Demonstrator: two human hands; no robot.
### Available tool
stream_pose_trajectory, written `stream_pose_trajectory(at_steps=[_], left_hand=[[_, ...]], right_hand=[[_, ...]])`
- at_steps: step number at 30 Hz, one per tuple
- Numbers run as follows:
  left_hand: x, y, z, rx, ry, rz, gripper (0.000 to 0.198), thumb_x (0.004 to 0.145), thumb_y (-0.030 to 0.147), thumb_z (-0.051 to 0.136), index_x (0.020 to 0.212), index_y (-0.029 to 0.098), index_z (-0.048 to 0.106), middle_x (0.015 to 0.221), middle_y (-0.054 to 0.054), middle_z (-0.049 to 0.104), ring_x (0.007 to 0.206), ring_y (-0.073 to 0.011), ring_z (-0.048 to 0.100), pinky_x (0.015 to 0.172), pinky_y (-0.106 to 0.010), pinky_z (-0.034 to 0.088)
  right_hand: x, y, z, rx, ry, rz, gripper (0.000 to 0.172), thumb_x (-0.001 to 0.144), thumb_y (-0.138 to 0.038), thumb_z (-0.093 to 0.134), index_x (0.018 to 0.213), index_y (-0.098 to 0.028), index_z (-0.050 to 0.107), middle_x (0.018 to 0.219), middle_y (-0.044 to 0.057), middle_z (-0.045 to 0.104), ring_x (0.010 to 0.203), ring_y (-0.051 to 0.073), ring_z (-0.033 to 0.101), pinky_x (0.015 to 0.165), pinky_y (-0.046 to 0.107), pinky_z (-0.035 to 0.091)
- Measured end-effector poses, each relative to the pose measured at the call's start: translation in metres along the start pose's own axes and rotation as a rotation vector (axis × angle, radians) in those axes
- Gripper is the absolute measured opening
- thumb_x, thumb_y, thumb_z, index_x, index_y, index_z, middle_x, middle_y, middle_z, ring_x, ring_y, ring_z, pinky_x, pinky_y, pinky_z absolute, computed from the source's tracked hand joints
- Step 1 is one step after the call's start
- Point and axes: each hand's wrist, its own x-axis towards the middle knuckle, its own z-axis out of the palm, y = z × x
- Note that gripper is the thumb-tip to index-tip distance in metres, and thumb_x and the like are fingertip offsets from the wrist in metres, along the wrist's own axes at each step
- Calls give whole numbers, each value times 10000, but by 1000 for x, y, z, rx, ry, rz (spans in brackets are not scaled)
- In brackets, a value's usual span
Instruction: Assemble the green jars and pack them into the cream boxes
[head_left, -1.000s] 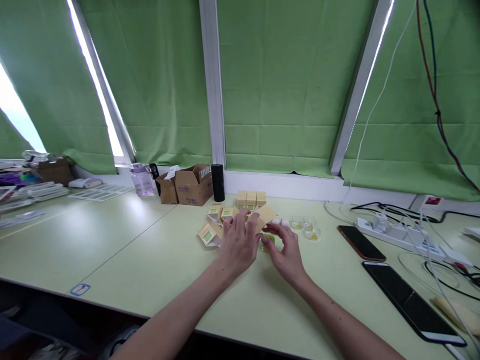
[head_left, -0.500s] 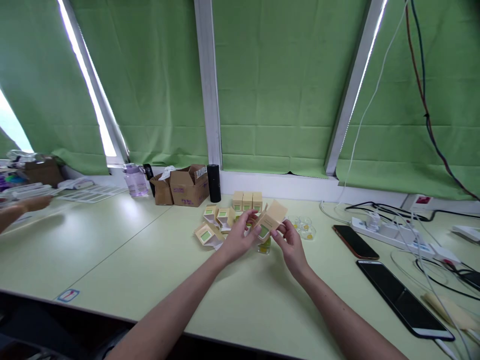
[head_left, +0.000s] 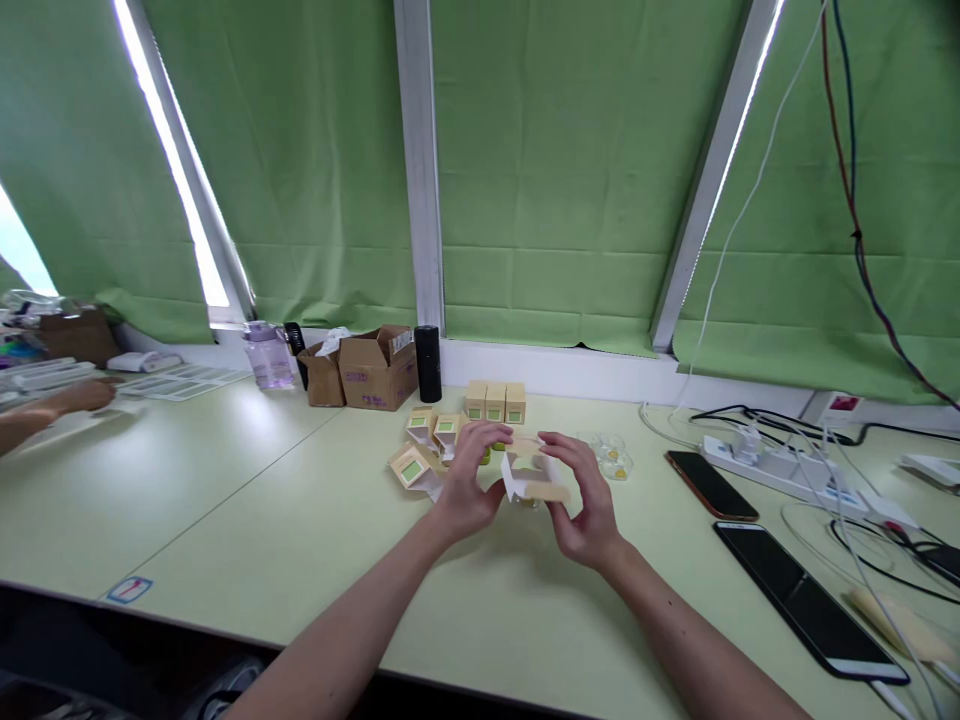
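Open box (head_left: 546,491) is now turning its white inside toward me; left hand (head_left: 466,495) and right hand (head_left: 590,512) pinching it; I'm fearing too hard a squeeze creasing it.

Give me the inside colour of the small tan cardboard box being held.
The small tan cardboard box is white inside, clearest in the head view.

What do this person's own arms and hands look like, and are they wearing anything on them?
The left hand and right hand are ungloved, with slender fingers. Both forearms are bare to the picture's edge: no sleeves, watch or bracelet show.
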Motion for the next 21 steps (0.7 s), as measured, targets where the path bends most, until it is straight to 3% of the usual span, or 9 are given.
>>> stream_pose_trajectory(at_steps=[4, 10, 16, 21], left_hand=[[-4, 0, 0, 237, 85, 217, 342, 829, 96, 634, 1116, 261, 551, 1332, -121, 589, 1265, -312, 500, 1032, -530, 455], [-11, -5, -1, 401, 130, 310, 354, 832, 48, 637, 1068, 308, 589, 1375, -95, 528, 1276, -292, 463, 1040, -518, 456], [-15, -4, 0, 434, 119, 216, 322, 870, 146, 628, 1145, 305, 574, 1338, -119, 541, 1289, -331, 486, 1051, -572, 466], [-10, 0, 4, -1, 156, -33, 462, 861, 307, 710, 1285, 243, 538, 1379, -167, 530, 1342, -361, 497, 1094, -563, 461]], right_hand=[[-4, 5, -1, -137, 53, -107, 562, 800, -293, 674, 1332, -326, 497, 1358, 134, 509, 1247, 380, 554, 976, 600, 500], [-8, 10, 0, -207, 66, -164, 630, 786, -234, 723, 1333, -389, 450, 1345, 109, 495, 1228, 362, 560, 971, 601, 498], [-5, 7, 1, -182, 107, -69, 666, 863, -188, 611, 1439, -370, 331, 1350, 124, 509, 1266, 356, 541, 1007, 641, 486], [-3, 7, 3, -123, 156, -11, 580, 886, -159, 559, 1415, -304, 371, 1333, 142, 513, 1279, 350, 527, 1025, 632, 484]])
